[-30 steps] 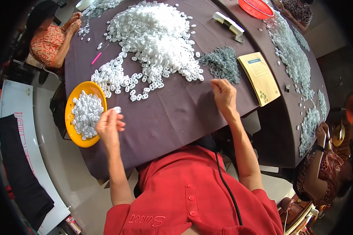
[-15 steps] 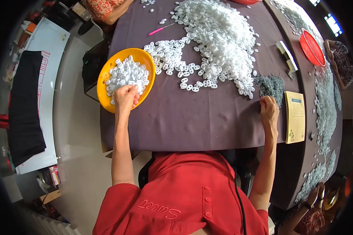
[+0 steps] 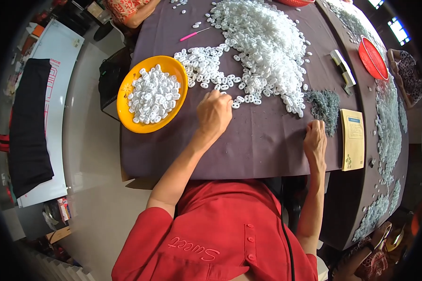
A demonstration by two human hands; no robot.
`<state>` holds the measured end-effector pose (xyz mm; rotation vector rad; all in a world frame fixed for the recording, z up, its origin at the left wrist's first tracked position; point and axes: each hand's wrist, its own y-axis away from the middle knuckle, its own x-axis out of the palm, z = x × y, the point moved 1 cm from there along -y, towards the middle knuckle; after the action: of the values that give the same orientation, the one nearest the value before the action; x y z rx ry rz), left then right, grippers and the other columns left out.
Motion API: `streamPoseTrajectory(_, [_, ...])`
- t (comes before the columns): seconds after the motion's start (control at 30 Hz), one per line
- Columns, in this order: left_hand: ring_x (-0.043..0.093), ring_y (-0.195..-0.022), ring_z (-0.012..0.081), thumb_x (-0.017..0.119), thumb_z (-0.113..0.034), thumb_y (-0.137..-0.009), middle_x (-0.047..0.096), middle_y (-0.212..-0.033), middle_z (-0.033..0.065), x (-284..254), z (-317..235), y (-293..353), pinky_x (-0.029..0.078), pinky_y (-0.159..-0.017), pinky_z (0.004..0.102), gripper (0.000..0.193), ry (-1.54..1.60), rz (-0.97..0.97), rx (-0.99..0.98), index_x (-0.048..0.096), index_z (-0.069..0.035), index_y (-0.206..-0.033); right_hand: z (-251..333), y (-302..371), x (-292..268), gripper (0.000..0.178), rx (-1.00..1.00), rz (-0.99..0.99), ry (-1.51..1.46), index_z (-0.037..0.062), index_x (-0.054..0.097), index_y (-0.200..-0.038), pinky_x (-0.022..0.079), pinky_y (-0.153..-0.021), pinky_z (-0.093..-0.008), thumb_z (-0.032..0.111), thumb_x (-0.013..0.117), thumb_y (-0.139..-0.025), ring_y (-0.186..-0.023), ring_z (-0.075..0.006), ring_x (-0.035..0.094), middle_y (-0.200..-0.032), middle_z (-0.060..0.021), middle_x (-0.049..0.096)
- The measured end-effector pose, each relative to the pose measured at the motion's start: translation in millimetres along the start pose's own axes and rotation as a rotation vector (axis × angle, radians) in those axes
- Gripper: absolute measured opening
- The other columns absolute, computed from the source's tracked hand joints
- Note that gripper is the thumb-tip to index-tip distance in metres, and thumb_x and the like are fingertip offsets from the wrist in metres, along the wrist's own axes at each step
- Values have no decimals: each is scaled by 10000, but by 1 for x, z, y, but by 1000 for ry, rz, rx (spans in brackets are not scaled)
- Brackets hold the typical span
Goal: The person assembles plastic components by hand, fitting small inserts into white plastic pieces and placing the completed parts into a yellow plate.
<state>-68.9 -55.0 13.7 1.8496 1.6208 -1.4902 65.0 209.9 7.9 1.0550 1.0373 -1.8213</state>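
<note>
My left hand (image 3: 214, 112) is closed, knuckles up, over the near edge of the loose small white two-holed oval pieces (image 3: 201, 65). Its fingertips are mostly hidden, so what they hold cannot be made out. To its left stands a yellow oval bowl (image 3: 123, 104) heaped with the same white pieces. My right hand (image 3: 315, 140) rests on the cloth with curled, pinched fingers, just below a tangle of grey-green clippings (image 3: 324, 108). Anything between those fingers is too small or hidden to tell.
A large pile of white pieces (image 3: 267, 47) covers the far middle of the dark tablecloth (image 3: 248, 145). Beyond my right hand lie a yellow booklet (image 3: 352, 140) and a pale block (image 3: 341, 68). A pink-handled pick (image 3: 190, 35) and red basket (image 3: 373, 58) lie farther off. Other people sit around.
My left hand has left the bowl and moved right to the loose white pieces near the big pile. My right hand has shifted slightly toward me and left, still closed.
</note>
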Motion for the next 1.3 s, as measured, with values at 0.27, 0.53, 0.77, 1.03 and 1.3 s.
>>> streamPoseTrajectory(0.27, [530,-883,224,664,-243,-744,581,-839,28,25,-7,-3,383,-717,420,103,-79,74,1,662,-142,-759,24,32,2,44,66,-49,-293,33,506,-877,430,-657,-394,66,509,-848,-736,-346,552,-788,-160,552])
streamPoseTrajectory(0.53, [538,-913,221,674,-222,-730,597,-850,25,22,-19,-18,363,-740,445,102,-120,294,-45,642,-126,-726,34,33,12,71,-18,-153,-274,49,500,-851,436,-631,-375,36,553,-806,-731,-303,559,-781,-109,546])
streamPoseTrajectory(0.77, [578,-772,291,638,-115,-740,594,-740,105,15,-12,-20,427,-692,417,128,99,319,97,559,-26,-692,35,37,12,83,0,-209,-314,43,497,-845,435,-622,-360,9,552,-793,-711,-294,550,-767,-104,534])
streamPoseTrajectory(1.03, [576,-642,292,630,-91,-746,589,-682,123,12,-3,2,448,-619,395,114,285,67,-74,556,-7,-724,49,38,17,46,3,-176,-426,30,536,-843,448,-632,-313,5,543,-805,-682,-261,567,-757,-114,550])
streamPoseTrajectory(1.3, [561,-812,263,712,-171,-682,587,-776,77,22,-19,-7,454,-691,376,109,-71,176,15,655,-85,-719,51,38,19,69,-8,-194,-421,33,536,-836,447,-630,-322,-1,560,-781,-692,-262,566,-757,-100,556])
